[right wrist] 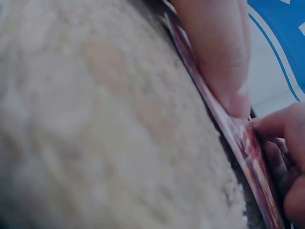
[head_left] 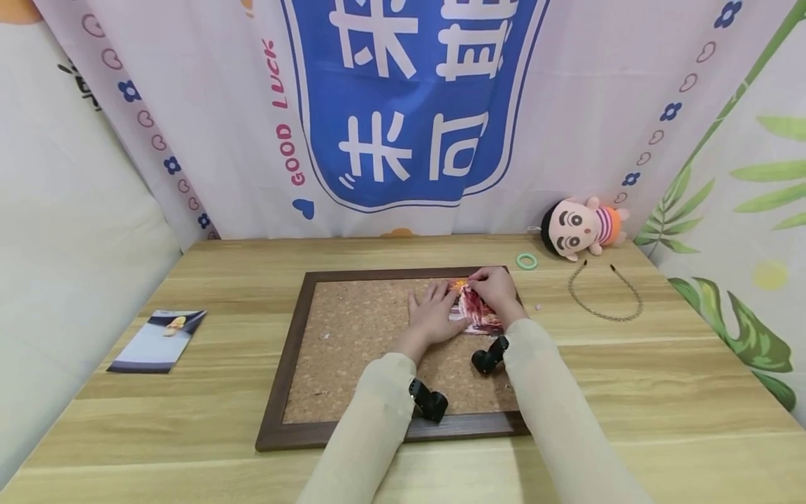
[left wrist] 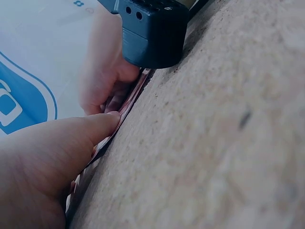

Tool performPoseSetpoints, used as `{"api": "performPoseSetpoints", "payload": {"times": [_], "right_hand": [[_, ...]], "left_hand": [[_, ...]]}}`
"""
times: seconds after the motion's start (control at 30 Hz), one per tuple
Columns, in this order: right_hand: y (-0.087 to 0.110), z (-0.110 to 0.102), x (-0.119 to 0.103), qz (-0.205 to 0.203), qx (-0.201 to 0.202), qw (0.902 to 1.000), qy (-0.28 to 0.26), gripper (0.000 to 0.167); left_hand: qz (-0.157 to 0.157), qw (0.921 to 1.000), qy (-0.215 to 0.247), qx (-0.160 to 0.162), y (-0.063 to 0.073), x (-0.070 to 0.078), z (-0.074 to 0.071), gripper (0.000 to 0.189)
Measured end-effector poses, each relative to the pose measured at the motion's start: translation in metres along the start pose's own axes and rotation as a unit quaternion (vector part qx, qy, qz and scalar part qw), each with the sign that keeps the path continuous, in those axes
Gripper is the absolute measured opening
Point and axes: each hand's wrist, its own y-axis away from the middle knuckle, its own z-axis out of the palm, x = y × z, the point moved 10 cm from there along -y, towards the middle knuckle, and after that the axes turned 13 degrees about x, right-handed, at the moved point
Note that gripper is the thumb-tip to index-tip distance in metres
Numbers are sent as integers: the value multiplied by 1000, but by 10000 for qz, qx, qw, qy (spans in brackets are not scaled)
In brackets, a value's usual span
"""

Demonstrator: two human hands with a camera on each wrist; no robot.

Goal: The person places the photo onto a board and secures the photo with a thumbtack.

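A reddish picture card (head_left: 480,316) lies on the upper right of a cork board (head_left: 352,343) with a dark brown frame. Fingers spread, my left hand (head_left: 434,316) rests across the card's left part, its thumb on the card's lower edge. In the left wrist view that thumb (left wrist: 102,128) touches the card's edge. My right hand (head_left: 496,288) is at the top of the card, fingertips brought together near an orange patch. Its digit (right wrist: 224,71) presses close on the card in the right wrist view. I cannot tell whether something small is pinched there.
Left of the board lies another card (head_left: 157,343). To the right are a green ring (head_left: 526,261), a chain (head_left: 604,315), and a small pink piece (head_left: 538,306). A plush doll (head_left: 582,227) lies at the back against the printed curtain (head_left: 403,203). Both wrists carry black cameras.
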Motion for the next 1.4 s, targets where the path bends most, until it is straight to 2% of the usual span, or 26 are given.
{"api": "performPoseSetpoints", "payload": {"times": [0.17, 0.43, 0.77, 0.97, 1.1, 1.23, 1.4], "right_hand": [[3, 0, 1, -39, 92, 9999, -77, 17], [2, -2, 2, -133, 331, 9994, -21, 13], [2, -4, -6, -210, 298, 9992, 155, 12], [5, -3, -13, -427, 15, 9966, 711, 17], [9, -3, -24, -655, -461, 9908, 1088, 29], [14, -3, -39, -794, -1001, 9865, 1021, 41], [19, -15, -59, -990, -1293, 9849, 589, 50]], "left_hand": [[6, 10000, -32, -10, 0, -1, 2, 67], [-35, 10000, -11, 4, -1, -1, 1, 67], [-80, 10000, -35, 6, -1, -1, 1, 66], [-74, 9997, 203, 96, -2, 0, -2, 68], [-100, 9984, 498, 241, -2, 0, -11, 69], [-112, 9970, 592, 476, -2, 2, -28, 68], [117, 9959, 55, 896, 1, 8, -57, 68]]}}
